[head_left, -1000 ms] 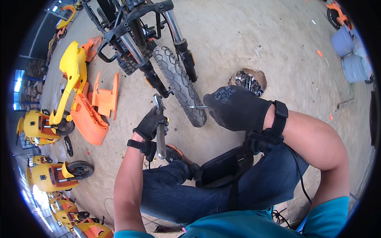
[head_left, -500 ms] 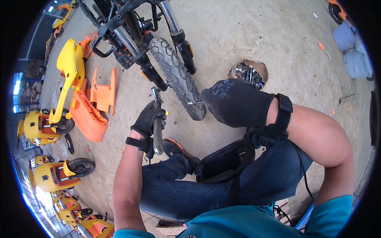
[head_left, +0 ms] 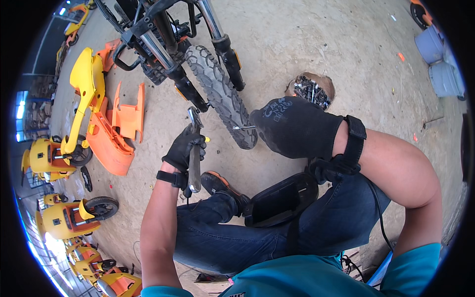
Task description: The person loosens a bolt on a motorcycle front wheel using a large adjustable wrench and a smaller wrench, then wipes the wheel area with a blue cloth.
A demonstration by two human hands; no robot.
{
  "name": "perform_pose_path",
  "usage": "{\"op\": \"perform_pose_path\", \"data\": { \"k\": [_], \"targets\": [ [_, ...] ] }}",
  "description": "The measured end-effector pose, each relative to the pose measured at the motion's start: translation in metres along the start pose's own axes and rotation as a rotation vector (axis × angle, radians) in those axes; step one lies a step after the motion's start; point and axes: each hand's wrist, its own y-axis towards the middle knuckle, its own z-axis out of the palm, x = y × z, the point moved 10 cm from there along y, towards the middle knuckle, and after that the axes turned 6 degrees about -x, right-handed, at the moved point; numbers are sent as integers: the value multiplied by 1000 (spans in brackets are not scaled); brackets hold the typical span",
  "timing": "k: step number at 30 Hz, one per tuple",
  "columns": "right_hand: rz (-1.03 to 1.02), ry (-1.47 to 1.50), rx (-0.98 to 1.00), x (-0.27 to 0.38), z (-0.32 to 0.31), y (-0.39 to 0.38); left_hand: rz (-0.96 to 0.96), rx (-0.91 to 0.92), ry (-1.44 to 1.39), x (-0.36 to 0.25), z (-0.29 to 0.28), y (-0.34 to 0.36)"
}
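Two gloved hands at a wheel. The left hand (head_left: pixel 184 151) was wrapped around the handle of a long metal wrench (head_left: pixel 195 173), its head pointing far; whether that head touched the lower end of the fork (head_left: pixel 190 95) could not be told. The right hand (head_left: pixel 299 127), fist clenched and back upward, gripped a slim metal tool (head_left: pixel 244 128), whose tip projected leftward in front of the knobbly tyre (head_left: pixel 217 89); contact there was unclear. Good handling, one would judge, called for a firm, straight wrist behind each tool, each head seated squarely before force was applied, and knuckles kept clear of the tread. Near the hands, a black panel (head_left: pixel 282 202) lay by the person's legs. The floor (head_left: pixel 368 74) was bare, stained and gritty; to the far right of the wheel, a rough-edged hollow (head_left: pixel 312 89) held small dark and metallic pieces. Yellow (head_left: pixel 88 81) and orange body parts (head_left: pixel 111 148) lay at left, yellow scooters (head_left: pixel 62 220) stood beyond them, and pale buckets (head_left: pixel 444 78) stood at far right.
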Motion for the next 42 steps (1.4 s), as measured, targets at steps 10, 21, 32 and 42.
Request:
{"op": "perform_pose_path", "data": {
  "k": [10, 21, 32, 42],
  "targets": [
    [28, 31, 30, -3, 4, 1, 4, -13, -20, -1, 0, -1],
    [38, 37, 30, -7, 6, 2, 10, 24, 21, -5, 7, -7],
    [16, 35, 0, -3, 2, 2, 26, -4, -1, -5, 3, -7],
    [-13, 72, -79, 0, -6, 2, 23, 8, 10, -5, 2, -8]
  ]
}}
